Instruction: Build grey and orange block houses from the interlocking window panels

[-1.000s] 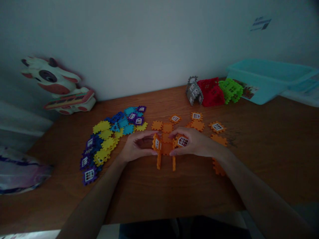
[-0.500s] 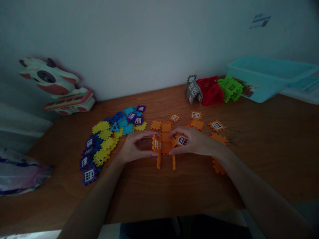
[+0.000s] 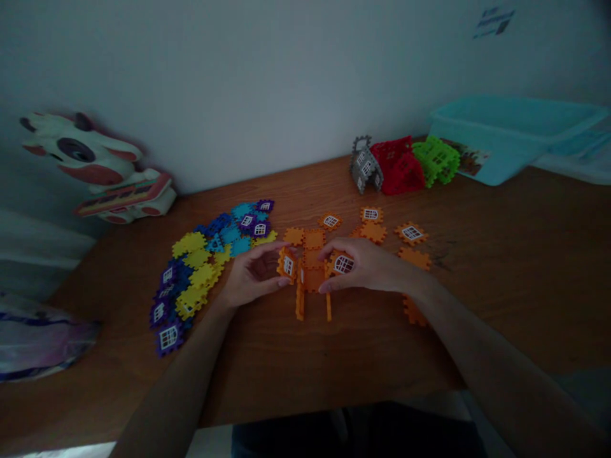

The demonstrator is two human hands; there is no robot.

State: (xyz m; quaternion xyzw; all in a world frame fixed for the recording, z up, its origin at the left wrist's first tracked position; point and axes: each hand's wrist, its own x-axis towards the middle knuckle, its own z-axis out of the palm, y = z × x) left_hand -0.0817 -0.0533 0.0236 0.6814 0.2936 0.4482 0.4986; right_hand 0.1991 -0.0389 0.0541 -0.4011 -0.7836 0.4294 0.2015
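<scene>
An orange assembly of interlocking plastic tiles stands and lies on the wooden table, with thin upright walls seen edge-on. My left hand pinches an orange window tile at the assembly's left side. My right hand grips another orange window tile at the right side. Loose orange tiles lie just beyond and to the right. A heap of yellow, blue and purple tiles sits left of my left hand, not touching it.
Finished tile houses in grey, red and green stand at the back, near a light blue plastic tub. A white cow-shaped toy sits at the back left corner, and a shiny bag lies beyond the left edge.
My left hand has moved left, carrying its window tile outward from the assembly. The right hand stays nearly still, and the whole view has shifted slightly.
</scene>
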